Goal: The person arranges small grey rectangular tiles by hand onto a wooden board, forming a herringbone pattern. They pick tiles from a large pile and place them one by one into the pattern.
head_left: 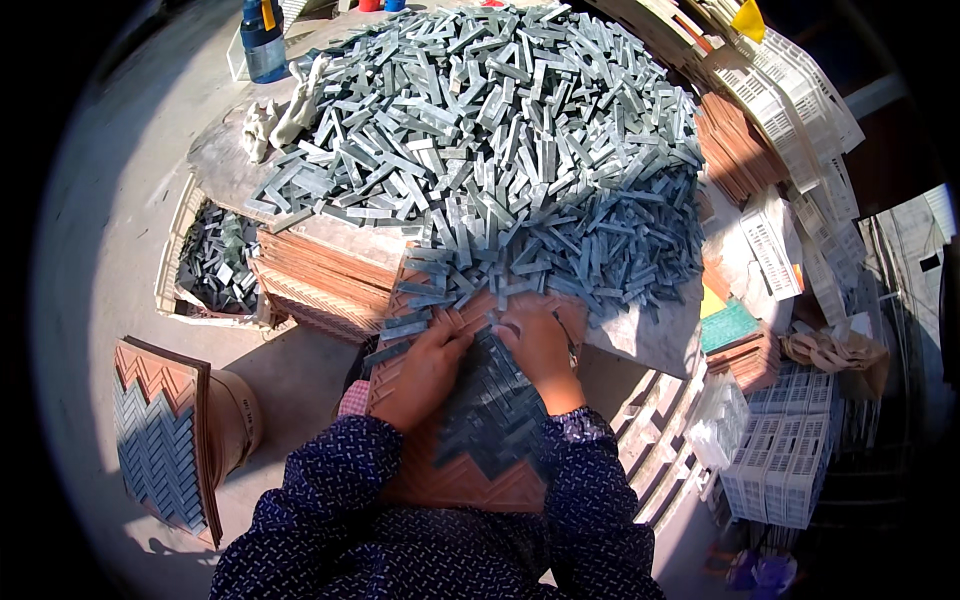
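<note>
Lying under two hands, one terracotta-coloured herringbone panel (510, 490) sits just in front of the person's torso; dark grey strips (490, 400), too tightly set to count, fill its middle. The left hand (427, 370) is at the panel's left side, fingers curled in; the right hand (540, 350) bends its fingers at the upper end of those strips. Whether either grips a strip, I cannot tell. Beyond spreads one heap of loose grey strips (480, 130), past counting, with two white gloves (298, 102) beside it and one blue bottle (263, 48) farther off. Leftward are one panel stack (325, 275), one basket (168, 265) of dark pieces and one strip-filled panel (155, 450). The tabletop (655, 335) is pale and mottled; white crates (785, 450) stand rightward, and sun and shadow cross the grey floor (110, 255)
</note>
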### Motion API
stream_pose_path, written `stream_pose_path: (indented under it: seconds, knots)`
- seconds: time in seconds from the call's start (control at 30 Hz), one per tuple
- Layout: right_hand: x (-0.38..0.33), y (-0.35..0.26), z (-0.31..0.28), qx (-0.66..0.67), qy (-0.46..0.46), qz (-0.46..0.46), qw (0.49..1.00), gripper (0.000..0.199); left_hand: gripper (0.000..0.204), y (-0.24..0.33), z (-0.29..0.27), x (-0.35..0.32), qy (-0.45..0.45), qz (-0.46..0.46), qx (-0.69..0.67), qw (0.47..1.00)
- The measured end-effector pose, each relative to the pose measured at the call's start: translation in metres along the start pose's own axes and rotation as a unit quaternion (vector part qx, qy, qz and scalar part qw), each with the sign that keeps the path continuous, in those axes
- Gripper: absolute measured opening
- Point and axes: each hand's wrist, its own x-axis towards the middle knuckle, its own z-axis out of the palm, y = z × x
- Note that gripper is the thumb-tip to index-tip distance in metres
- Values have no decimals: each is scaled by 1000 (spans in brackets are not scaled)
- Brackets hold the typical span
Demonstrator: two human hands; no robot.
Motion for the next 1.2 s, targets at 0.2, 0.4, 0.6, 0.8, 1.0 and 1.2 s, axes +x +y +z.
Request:
stream_pose_path:
  seconds: [0.2, 0.4, 0.6, 0.8, 1.0, 1.2]
  knots:
    - [7, -12, -5, 115, 6, 47, 992, 11, 21, -4, -3, 1, 1, -10, -10, 1000]
    - [12, -12, -8, 104, -65, 68, 990, 11, 21, -3, -2, 1, 9, -14, -17, 1000]
    - [11, 1, -5, 127, -46, 54, 989, 16, 21, -5, -1, 2, 11, -8, -32, 999]
    - [16, -11, -27, 144, -104, 82, 981, 23, 21, -5, -2, 0, 9, -8, -32, 999]
    - [13, 6, -25, 107, -113, 15, 988, 27, 20, -3, -2, 3, -1, -10, -29, 1000]
    - [10, 8, -25, 44, -119, -14, 992, 27, 20, -5, -2, 2, 7, -2, -33, 999]
